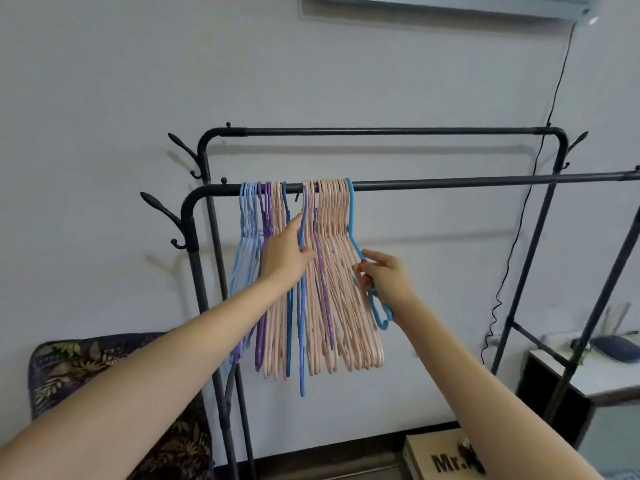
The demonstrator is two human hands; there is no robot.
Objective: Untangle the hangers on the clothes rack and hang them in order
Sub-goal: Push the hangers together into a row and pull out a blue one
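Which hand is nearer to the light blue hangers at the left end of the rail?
Left. The left hand grips a blue hanger just right of the light blue hangers. The right hand holds a teal hanger beyond the pink hangers, much farther away.

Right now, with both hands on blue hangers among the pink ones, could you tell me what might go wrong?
1. The left hand grips a blue hanger threaded among pink hangers; pulling may drag neighbours off the rail.
2. The right hand holds the end hanger tilted; its hook could slip.
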